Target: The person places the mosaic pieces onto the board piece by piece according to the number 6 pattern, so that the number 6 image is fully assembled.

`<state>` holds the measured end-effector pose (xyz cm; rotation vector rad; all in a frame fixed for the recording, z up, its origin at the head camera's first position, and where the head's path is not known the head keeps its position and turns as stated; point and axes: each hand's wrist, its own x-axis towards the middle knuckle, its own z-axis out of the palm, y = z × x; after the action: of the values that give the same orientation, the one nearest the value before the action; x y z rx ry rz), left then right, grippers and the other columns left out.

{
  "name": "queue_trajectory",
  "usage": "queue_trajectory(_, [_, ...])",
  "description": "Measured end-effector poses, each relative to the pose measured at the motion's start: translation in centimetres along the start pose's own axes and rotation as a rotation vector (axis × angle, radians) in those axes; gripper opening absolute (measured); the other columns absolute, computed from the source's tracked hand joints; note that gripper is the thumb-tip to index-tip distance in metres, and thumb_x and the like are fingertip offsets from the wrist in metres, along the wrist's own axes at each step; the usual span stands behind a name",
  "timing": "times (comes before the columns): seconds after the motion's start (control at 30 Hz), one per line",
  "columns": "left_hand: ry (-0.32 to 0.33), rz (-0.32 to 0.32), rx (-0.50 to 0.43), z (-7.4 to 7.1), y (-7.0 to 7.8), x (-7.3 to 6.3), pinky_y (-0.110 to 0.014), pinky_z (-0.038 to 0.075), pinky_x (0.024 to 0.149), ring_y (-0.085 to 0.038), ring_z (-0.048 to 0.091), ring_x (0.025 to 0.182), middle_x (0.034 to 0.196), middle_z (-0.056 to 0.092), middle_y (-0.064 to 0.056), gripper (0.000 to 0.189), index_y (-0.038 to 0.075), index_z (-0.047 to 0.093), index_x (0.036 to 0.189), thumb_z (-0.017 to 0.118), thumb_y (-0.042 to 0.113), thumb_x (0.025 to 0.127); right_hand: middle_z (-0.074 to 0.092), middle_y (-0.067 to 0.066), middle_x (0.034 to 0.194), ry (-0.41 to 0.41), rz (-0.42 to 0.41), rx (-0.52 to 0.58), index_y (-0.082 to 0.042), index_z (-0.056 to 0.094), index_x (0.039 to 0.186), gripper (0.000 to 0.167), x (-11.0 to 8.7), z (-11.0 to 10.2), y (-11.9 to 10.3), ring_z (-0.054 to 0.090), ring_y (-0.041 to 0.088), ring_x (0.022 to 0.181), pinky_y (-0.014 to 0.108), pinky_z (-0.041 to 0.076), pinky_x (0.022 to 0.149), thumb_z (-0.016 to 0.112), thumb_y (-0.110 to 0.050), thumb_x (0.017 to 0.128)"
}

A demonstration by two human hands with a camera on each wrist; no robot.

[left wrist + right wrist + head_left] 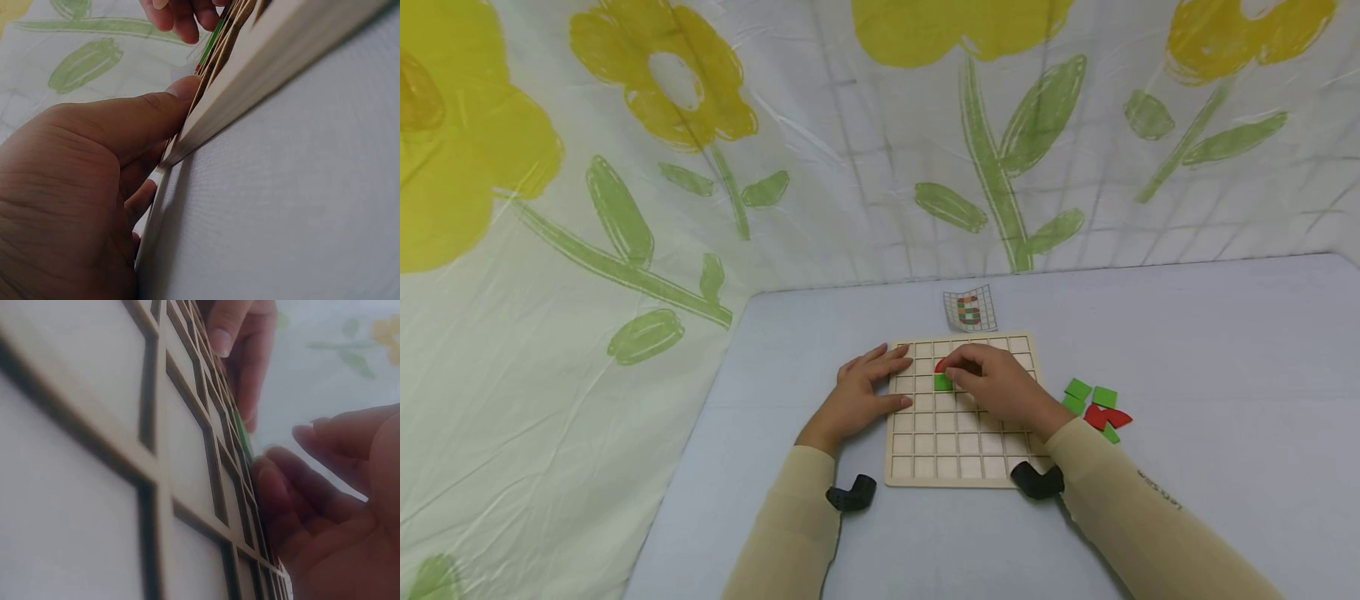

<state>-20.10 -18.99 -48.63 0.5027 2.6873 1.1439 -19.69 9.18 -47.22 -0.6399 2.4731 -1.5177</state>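
Observation:
A wooden grid board point(958, 472) with square cells lies on the table. My left hand point(861, 396) rests at its left edge, fingers stretched along the upper left corner. The left thumb point(150, 115) presses on the rim in the left wrist view. My right hand point(1000, 383) is over the board's upper middle, thumb and forefinger tips close together. Those tips touch beside a green square tile point(942, 382), which lies in a cell. A red piece point(939, 365) shows just above that tile, partly hidden by the fingers. Whether the fingertips pinch anything is hidden.
Several loose green tiles point(1078, 388) and red pieces point(1118, 417) lie right of the board, near the right forearm. Behind the board stands a small gridded pattern card point(970, 309). A flower-painted curtain point(880, 167) hangs along the table's back.

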Motion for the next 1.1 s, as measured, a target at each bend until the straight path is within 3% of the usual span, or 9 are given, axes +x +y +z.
queue_trajectory(0.57, [-0.003,0.020,0.012,0.01,-0.09,0.06,-0.045,0.006,0.126,-0.010,0.020,0.161,0.165,0.043,0.024,0.066,0.019,0.066,0.153,0.088,0.036,0.093,0.074,-0.003,0.120,-0.012,0.036,-0.032,-0.015,0.079,0.124,0.021,-0.13,0.00,-0.08,0.065,0.018,0.106,0.046,0.051,0.096,0.063,-0.025,0.113])
queue_trajectory(0.9, [-0.004,0.012,0.013,0.05,-0.03,0.03,-0.046,0.006,0.127,-0.011,0.020,0.161,0.166,0.043,0.023,0.067,0.019,0.066,0.154,0.088,0.036,0.093,0.074,0.000,0.114,-0.012,0.018,0.056,-0.014,0.077,0.126,0.030,-0.05,-0.12,-0.07,0.067,0.020,0.101,0.047,0.053,0.092,0.059,-0.036,0.115])
queue_trajectory(1.1, [0.000,0.056,0.020,-0.03,-0.17,0.10,-0.047,0.006,0.127,-0.014,0.022,0.161,0.166,0.045,0.018,0.066,0.016,0.066,0.153,0.088,0.034,0.094,0.074,0.006,0.117,0.002,-0.004,0.124,-0.009,0.075,0.127,0.037,0.03,-0.23,-0.17,0.068,0.024,0.104,0.049,0.054,0.092,0.056,-0.039,0.116])
